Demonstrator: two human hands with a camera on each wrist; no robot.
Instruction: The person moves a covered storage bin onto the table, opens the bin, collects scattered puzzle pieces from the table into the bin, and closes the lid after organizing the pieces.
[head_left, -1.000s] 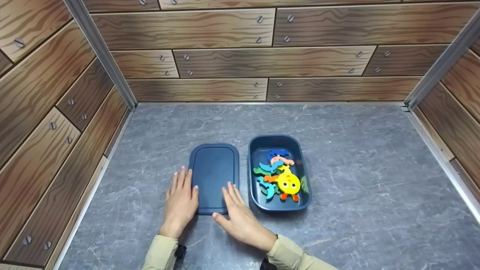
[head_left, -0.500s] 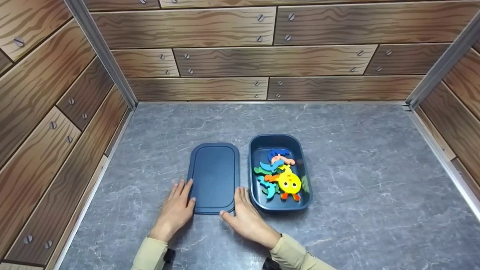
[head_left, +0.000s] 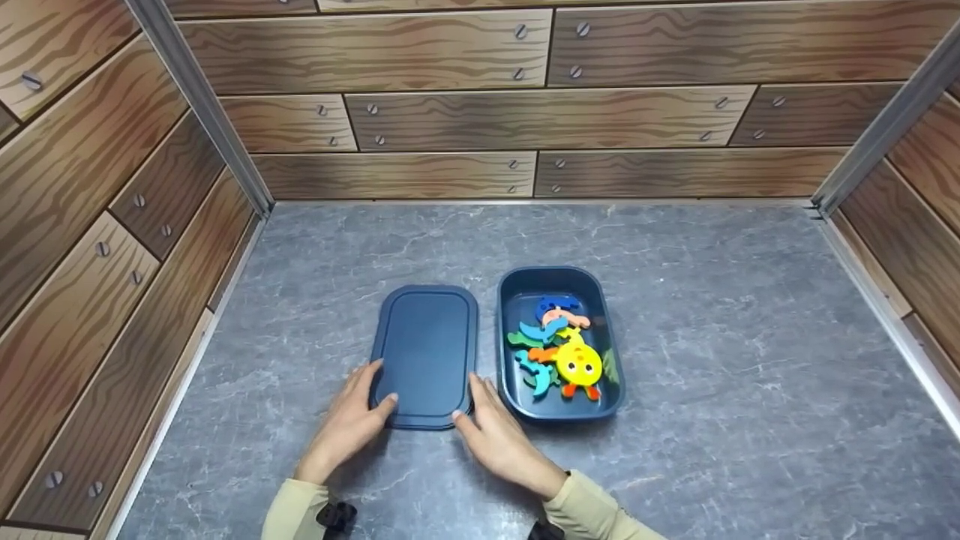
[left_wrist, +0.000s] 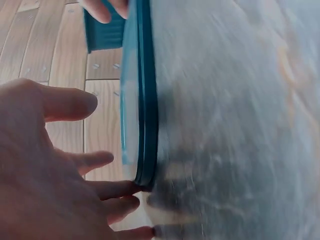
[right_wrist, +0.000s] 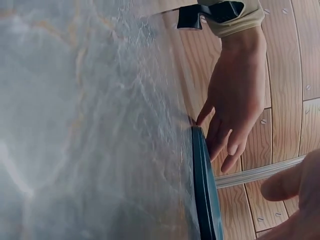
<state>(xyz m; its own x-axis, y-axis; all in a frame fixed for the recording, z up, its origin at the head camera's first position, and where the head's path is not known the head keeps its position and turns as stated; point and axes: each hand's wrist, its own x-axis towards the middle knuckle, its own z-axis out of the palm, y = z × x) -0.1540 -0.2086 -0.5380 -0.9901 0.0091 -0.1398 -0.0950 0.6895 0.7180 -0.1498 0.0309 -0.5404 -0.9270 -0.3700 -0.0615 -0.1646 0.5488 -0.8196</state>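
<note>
A dark blue rectangular lid (head_left: 426,349) lies on the grey marbled table in the head view. My left hand (head_left: 343,421) is at its near left corner, fingers along the edge and thumb over the rim. In the left wrist view the fingertips of that hand (left_wrist: 47,167) reach the lid's edge (left_wrist: 148,100), spread and nearly straight. My right hand (head_left: 504,441) lies at the opposite near corner, its fingers extended along the right edge and the thumb at the corner. The right wrist view shows its thumb (right_wrist: 282,186) apart from the lid (right_wrist: 204,185).
Just right of the lid stands a matching deep blue box (head_left: 551,286). Inside lie several colourful toy pieces, among them a yellow one with a round face (head_left: 579,366). Wood-patterned walls (head_left: 450,124) enclose the table (head_left: 720,315) at the back and sides.
My right hand has moved off the lid's top to its right edge. The left hand has slid down toward the near left corner. Box and toy pieces stay put.
</note>
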